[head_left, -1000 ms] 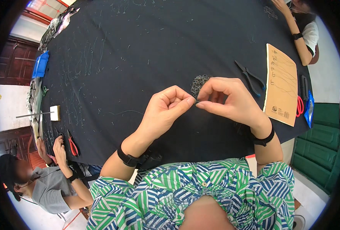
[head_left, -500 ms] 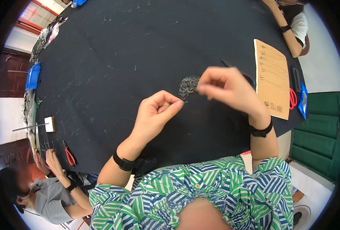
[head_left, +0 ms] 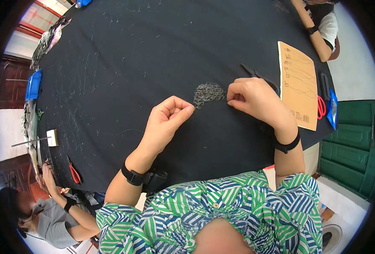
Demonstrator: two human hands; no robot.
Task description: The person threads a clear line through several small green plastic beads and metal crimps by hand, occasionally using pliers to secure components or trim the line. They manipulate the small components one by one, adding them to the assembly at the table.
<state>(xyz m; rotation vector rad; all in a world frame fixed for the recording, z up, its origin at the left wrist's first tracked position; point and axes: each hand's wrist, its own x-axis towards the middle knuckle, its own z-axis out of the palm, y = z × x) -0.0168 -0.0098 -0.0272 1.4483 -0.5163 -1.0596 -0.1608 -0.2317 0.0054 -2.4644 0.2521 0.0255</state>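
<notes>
A small patch of looped grey wire links (head_left: 208, 94) lies on the black cloth in front of me. My left hand (head_left: 169, 120) is closed in a pinch at its lower left corner, with a tiny bit of wire (head_left: 196, 107) showing at the fingertips. On the other side, my right hand (head_left: 255, 99) pinches thumb and forefinger together beside the patch's right edge. What those right fingertips hold, if anything, is too small to make out. Black-handled pliers (head_left: 251, 71) lie partly behind my right hand.
A brown paper sheet (head_left: 298, 84) with drawn lines lies to the right, near red-handled scissors (head_left: 321, 108) and a blue packet (head_left: 332, 111). Red-handled pliers (head_left: 74, 172) rest at left. Wire scraps dot the black cloth (head_left: 124, 84). Co-workers sit at lower left and upper right.
My right hand has come down from over the links to their right edge, uncovering more of the patch. My left hand has shifted slightly up and left, still pinching.
</notes>
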